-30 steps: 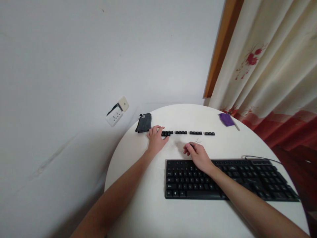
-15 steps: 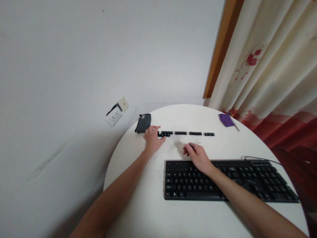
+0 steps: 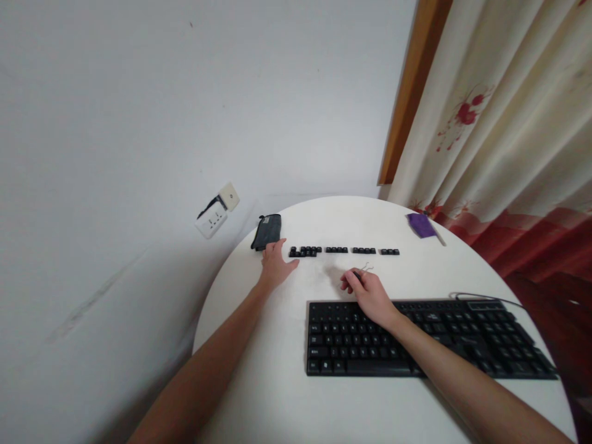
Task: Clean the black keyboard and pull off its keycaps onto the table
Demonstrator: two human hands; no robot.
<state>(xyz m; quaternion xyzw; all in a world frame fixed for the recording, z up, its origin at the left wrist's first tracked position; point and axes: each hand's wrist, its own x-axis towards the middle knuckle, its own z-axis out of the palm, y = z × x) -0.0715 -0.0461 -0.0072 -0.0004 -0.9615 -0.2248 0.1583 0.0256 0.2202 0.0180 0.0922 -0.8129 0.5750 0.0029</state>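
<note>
Small black keycaps (image 3: pixel 309 251) lie in short groups along a line across the white table. Just left of the leftmost group is my left hand (image 3: pixel 274 264), open, thumb and fingers apart, with nothing between them. My right hand (image 3: pixel 365 288) is closed around a wire keycap puller (image 3: pixel 367 267); its thin bent wires stick out past the fingers, and most of its dark handle is hidden in the grip. Beneath my right wrist and forearm lies a black keyboard (image 3: pixel 361 368), with its upper-left rows looking bare of keycaps.
A dark zip pouch (image 3: pixel 268 230) rests at the table's far left, beside the wall with its socket (image 3: pixel 211 219). Far right lies a purple cloth-like item (image 3: pixel 420 225) with a pale stick. The keyboard's cable (image 3: pixel 485 296) runs off the right side. A curtain (image 3: pixel 513 123) hangs behind.
My left hand has drawn back leftward from the leftmost keycaps, which are now uncovered. The right hand with the keycap puller has stayed in place.
</note>
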